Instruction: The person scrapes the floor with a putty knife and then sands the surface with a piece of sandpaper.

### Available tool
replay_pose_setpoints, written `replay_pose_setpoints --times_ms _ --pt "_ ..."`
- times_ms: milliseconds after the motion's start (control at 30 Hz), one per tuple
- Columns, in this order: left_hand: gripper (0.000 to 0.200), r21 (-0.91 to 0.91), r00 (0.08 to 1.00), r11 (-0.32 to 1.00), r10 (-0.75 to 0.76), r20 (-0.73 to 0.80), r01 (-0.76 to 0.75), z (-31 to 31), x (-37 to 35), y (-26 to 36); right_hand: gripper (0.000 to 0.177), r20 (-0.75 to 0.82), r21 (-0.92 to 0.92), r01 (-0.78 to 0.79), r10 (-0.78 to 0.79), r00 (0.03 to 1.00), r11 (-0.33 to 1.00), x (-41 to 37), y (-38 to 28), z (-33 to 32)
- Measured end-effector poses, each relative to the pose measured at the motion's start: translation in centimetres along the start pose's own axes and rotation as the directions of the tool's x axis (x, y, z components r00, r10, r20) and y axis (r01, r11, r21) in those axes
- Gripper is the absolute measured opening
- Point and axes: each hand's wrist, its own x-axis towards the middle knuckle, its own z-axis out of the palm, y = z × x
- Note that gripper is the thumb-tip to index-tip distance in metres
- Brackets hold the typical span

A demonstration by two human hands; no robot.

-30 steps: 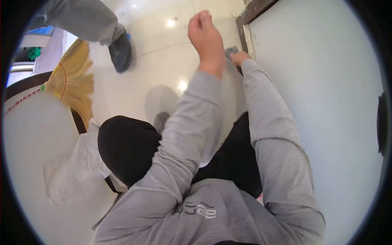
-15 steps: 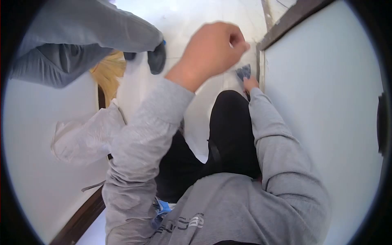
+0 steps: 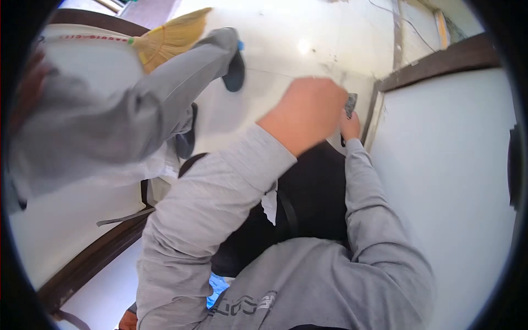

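Note:
My right hand (image 3: 350, 127) grips a putty knife (image 3: 351, 104) with a grey, smudged blade pointing away from me. A bit of its dark handle shows below the fingers. My left hand (image 3: 308, 114) is raised in front of me, curled closed, its knuckles overlapping the edge of the blade in this view. Its fingertips are turned away, so I cannot tell what is in them. Both hands are over the pale floor (image 3: 269, 104), beside the foot of the white panel (image 3: 440, 165) on my right.
Another person's grey-trousered leg (image 3: 165, 93) and dark shoe (image 3: 235, 71) stand close at my left. Behind them lies a yellow broom (image 3: 170, 41). A brown wooden frame (image 3: 440, 63) runs along the right panel's far end. A white plastic bag (image 3: 159, 165) is partly hidden.
My left hand has moved right and nearer me, toward the putty knife. The other person's legs have shifted, uncovering more of the broom and covering much of the plastic bag. My view has tilted slightly.

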Motion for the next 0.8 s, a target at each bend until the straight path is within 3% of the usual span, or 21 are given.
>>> replay_pose_setpoints --times_ms 133,200,267,400,500,633,800 --pt "0.026 0.015 0.998 1.0 -0.018 -0.063 0.019 -1.5 1.8 -1.4 0.061 -0.05 -0.07 -0.062 0.058 0.997 0.996 -3.1 -1.4 -3.5" --pt "0.027 0.07 0.995 0.992 -0.104 -0.008 0.104 -2.1 2.2 -1.8 0.066 -0.059 -0.107 -0.097 0.091 0.994 0.989 -3.9 -1.4 -4.5" --pt "0.027 0.076 0.988 0.987 -0.148 0.04 0.145 -2.8 2.3 -2.6 0.077 -0.024 -0.055 0.045 -0.047 0.999 0.997 -5.1 -0.9 -5.0" --pt "0.029 0.121 0.972 0.972 -0.213 0.093 0.202 -2.7 2.3 -3.9 0.073 0.112 -0.109 0.053 -0.041 0.993 0.993 -6.1 1.1 -4.1" --pt "0.03 0.163 0.973 0.967 -0.212 0.095 0.195 -2.9 2.2 -4.4 0.069 0.066 -0.128 0.115 -0.107 0.992 0.985 -7.1 0.9 -3.4" --pt "0.03 0.153 0.964 0.965 -0.233 0.125 0.213 -3.6 2.8 -5.2 0.068 0.104 -0.14 0.057 -0.043 0.994 0.989 -8.8 1.1 -3.5" --pt "0.031 0.168 0.944 0.958 -0.265 0.196 0.234 -3.5 4.7 -6.3 0.065 0.228 -0.296 0.004 0.067 0.971 0.955 -11.5 3.0 -2.8"
